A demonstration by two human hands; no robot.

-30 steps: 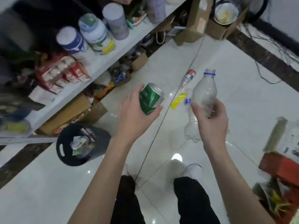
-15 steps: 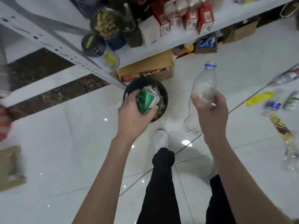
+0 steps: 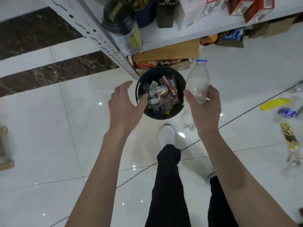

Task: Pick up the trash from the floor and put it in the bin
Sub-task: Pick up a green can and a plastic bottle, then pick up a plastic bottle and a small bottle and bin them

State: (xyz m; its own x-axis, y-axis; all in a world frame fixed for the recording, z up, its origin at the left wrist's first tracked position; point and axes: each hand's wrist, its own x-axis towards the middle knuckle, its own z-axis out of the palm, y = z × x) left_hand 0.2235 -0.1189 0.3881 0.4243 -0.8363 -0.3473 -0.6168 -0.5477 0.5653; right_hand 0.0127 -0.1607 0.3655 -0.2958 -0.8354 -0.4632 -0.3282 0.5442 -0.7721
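White floor (image 3: 49, 131) — bin (image 3: 158, 116), yellow wrapper (image 3: 274, 103)

**Tally from the head camera**

Hands: I count two, the left hand (image 3: 123, 105) and the right hand (image 3: 203, 110).
Clear plastic bottle (image 3: 198, 82): one.
Black bin (image 3: 157, 116): one. Inside it I make out one silver can (image 3: 159, 91). The bin wrappers (image 3: 170, 86) are too jumbled to count.
Loose litter on the floor (image 3: 49, 128), right side: at least four pieces.
- one yellow wrapper (image 3: 274, 104)
- one long printed wrapper (image 3: 287, 135)
- one blue-labelled item (image 3: 287, 112), blurred
- one crushed clear bottle (image 3: 295, 157), blurred

Dark-lidded jar (image 3: 122, 28) on the shelf (image 3: 205, 28): one.
White shoe (image 3: 167, 135) in full view: one.
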